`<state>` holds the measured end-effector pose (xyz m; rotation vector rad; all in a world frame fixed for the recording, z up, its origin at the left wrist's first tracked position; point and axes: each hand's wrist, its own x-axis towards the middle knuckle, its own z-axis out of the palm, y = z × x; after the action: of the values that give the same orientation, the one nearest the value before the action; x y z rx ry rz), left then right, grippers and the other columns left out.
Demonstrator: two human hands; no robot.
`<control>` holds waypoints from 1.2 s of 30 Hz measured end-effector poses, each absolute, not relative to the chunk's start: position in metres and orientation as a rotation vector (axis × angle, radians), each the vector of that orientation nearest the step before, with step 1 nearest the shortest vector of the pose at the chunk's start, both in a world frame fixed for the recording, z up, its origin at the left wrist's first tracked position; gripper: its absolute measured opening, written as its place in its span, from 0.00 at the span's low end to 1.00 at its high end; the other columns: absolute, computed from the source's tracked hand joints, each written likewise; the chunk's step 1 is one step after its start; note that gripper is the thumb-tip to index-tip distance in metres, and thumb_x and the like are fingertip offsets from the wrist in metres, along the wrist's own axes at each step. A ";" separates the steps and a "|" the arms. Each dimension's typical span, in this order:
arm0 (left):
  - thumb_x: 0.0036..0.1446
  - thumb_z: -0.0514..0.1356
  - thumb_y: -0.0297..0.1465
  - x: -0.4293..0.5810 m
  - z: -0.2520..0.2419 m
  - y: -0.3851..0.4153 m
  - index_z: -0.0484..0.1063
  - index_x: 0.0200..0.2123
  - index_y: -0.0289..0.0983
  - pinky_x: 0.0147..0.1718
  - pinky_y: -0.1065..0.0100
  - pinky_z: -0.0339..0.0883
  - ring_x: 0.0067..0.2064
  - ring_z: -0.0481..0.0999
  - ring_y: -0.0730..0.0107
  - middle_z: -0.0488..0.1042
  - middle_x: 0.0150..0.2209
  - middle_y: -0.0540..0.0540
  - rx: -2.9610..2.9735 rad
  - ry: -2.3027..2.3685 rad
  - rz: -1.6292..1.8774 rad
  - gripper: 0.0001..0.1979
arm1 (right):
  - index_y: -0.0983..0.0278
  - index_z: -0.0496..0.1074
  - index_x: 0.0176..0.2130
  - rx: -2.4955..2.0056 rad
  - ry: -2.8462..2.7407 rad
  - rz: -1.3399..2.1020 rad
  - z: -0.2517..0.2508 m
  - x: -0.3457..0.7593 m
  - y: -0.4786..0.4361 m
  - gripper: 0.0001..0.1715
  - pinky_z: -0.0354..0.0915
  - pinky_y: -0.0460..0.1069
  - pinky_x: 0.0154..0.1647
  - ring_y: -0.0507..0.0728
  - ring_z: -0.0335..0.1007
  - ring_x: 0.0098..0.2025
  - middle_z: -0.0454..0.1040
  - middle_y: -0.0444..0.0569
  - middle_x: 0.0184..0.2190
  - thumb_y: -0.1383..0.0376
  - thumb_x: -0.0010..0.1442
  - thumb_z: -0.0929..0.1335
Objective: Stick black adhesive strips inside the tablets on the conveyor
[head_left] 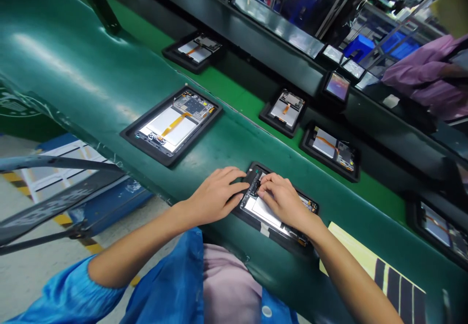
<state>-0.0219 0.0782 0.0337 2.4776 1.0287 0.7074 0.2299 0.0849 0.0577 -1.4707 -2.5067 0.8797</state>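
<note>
An opened tablet [263,210] with bare inner parts lies in a black tray [239,213] on the green bench in front of me. My left hand [223,193] rests at the tray's left end, its fingers stretched out and touching a dark strip-like part at the tablet's edge. Over the tablet's inside, my right hand [278,196] has thumb and fingertips pinched together close to that same end. Whatever is between those fingertips is too small or hidden to make out. The right hand and wrist cover part of the tablet.
Another opened tablet [179,124] with an orange ribbon cable lies in its tray to the left. A yellow sheet with black strips [393,285] is at my right. Beyond, several trayed tablets [287,109] sit along a green line. A person in a pink sleeve [420,70] is across.
</note>
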 end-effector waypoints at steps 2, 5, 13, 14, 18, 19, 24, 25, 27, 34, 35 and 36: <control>0.69 0.54 0.30 -0.020 0.031 0.076 0.77 0.52 0.38 0.56 0.48 0.68 0.62 0.70 0.48 0.74 0.58 0.37 2.572 0.994 0.645 0.15 | 0.61 0.72 0.39 -1.483 -2.518 0.844 0.055 0.229 0.086 0.08 0.61 0.55 0.51 0.60 0.69 0.51 0.73 0.51 0.48 0.66 0.72 0.65; 0.69 0.55 0.31 -0.016 0.030 0.074 0.77 0.52 0.40 0.57 0.46 0.66 0.64 0.69 0.45 0.72 0.61 0.37 2.668 0.950 0.555 0.14 | 0.61 0.72 0.39 -1.474 -2.502 0.832 0.051 0.230 0.088 0.08 0.62 0.55 0.51 0.59 0.69 0.50 0.72 0.51 0.48 0.66 0.72 0.65; 0.69 0.59 0.39 -0.009 0.025 0.073 0.72 0.61 0.42 0.61 0.37 0.60 0.69 0.62 0.36 0.65 0.69 0.33 2.813 0.915 0.384 0.20 | 0.61 0.72 0.39 -1.472 -2.443 0.832 0.042 0.232 0.089 0.07 0.63 0.56 0.53 0.59 0.70 0.49 0.72 0.51 0.46 0.66 0.71 0.65; 0.69 0.59 0.40 -0.008 0.023 0.073 0.71 0.62 0.42 0.62 0.36 0.58 0.70 0.60 0.36 0.63 0.69 0.33 2.817 0.916 0.367 0.21 | 0.61 0.72 0.39 -1.467 -2.437 0.829 0.042 0.232 0.089 0.07 0.64 0.56 0.53 0.59 0.70 0.49 0.72 0.51 0.46 0.66 0.71 0.65; 0.68 0.59 0.42 -0.007 0.019 0.074 0.68 0.66 0.44 0.65 0.35 0.54 0.72 0.57 0.37 0.60 0.72 0.36 2.818 0.938 0.334 0.25 | 0.61 0.71 0.38 -1.435 -2.419 0.801 0.039 0.232 0.090 0.08 0.66 0.56 0.54 0.59 0.70 0.49 0.71 0.51 0.45 0.67 0.71 0.65; 0.68 0.59 0.43 -0.006 0.019 0.074 0.67 0.66 0.45 0.66 0.35 0.52 0.73 0.57 0.38 0.60 0.72 0.36 2.817 0.943 0.333 0.25 | 0.61 0.71 0.38 -1.424 -2.415 0.792 0.038 0.231 0.090 0.08 0.67 0.56 0.53 0.59 0.70 0.48 0.71 0.51 0.45 0.66 0.71 0.65; 0.68 0.59 0.44 -0.005 0.021 0.075 0.71 0.64 0.44 0.67 0.34 0.49 0.72 0.57 0.38 0.61 0.71 0.36 2.822 0.959 0.372 0.24 | 0.60 0.71 0.48 -1.400 -2.253 0.639 0.038 0.236 0.085 0.07 0.70 0.56 0.52 0.61 0.71 0.50 0.71 0.54 0.49 0.66 0.69 0.66; 0.68 0.59 0.44 -0.004 0.021 0.075 0.71 0.63 0.44 0.67 0.34 0.50 0.72 0.58 0.39 0.62 0.71 0.35 2.823 0.959 0.375 0.24 | 0.61 0.70 0.50 -1.404 -2.215 0.603 0.039 0.239 0.082 0.09 0.70 0.56 0.51 0.61 0.71 0.50 0.71 0.54 0.49 0.65 0.69 0.66; 0.68 0.59 0.44 -0.002 0.022 0.075 0.72 0.63 0.44 0.67 0.34 0.51 0.72 0.59 0.38 0.62 0.71 0.35 2.821 0.971 0.370 0.23 | 0.60 0.69 0.52 -1.411 -2.178 0.545 0.041 0.248 0.074 0.11 0.70 0.57 0.51 0.61 0.72 0.50 0.72 0.55 0.49 0.64 0.70 0.66; 0.71 0.54 0.39 0.009 0.028 0.083 0.75 0.58 0.40 0.67 0.31 0.52 0.72 0.58 0.37 0.64 0.69 0.35 2.649 1.091 0.459 0.19 | 0.60 0.71 0.50 -1.429 -2.176 0.335 0.043 0.284 0.031 0.08 0.67 0.56 0.47 0.61 0.73 0.49 0.75 0.53 0.47 0.63 0.72 0.66; 0.71 0.53 0.39 0.011 0.028 0.087 0.75 0.58 0.39 0.67 0.32 0.53 0.72 0.59 0.39 0.65 0.69 0.35 2.576 1.111 0.523 0.20 | 0.59 0.71 0.50 -1.437 -2.170 0.317 0.043 0.288 0.024 0.08 0.67 0.56 0.47 0.60 0.73 0.48 0.76 0.53 0.46 0.63 0.72 0.66; 0.72 0.52 0.39 0.013 0.029 0.092 0.75 0.59 0.39 0.67 0.35 0.56 0.71 0.61 0.42 0.67 0.67 0.36 2.483 1.130 0.599 0.20 | 0.59 0.72 0.49 -1.449 -2.163 0.310 0.042 0.292 0.017 0.07 0.67 0.56 0.46 0.60 0.73 0.47 0.76 0.52 0.46 0.64 0.72 0.66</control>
<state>0.0126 0.0918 0.0289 2.4830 1.1299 0.5992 0.2916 0.0172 0.0424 -1.4493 -2.1626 0.3103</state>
